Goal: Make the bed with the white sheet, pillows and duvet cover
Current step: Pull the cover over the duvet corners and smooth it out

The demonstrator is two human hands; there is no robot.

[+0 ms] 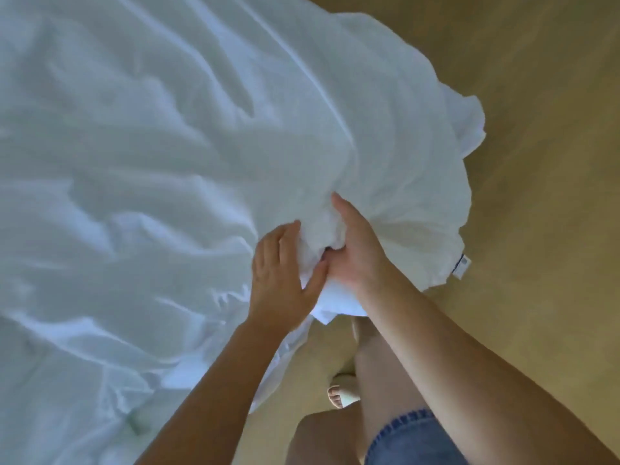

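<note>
Fingers of the right hand curl into a bunched corner of the one rumpled white cotton duvet cover, gripping it. The left hand lies against the same bunch just left of it, fingers straight, thumb pressing the cloth. From that corner the cover spreads up and left over the bed, and its right edge, with one small blue-and-white care label, hangs over the tan carpet floor. Below the corner stand two bare legs, one sandalled foot and blue denim shorts.
</note>
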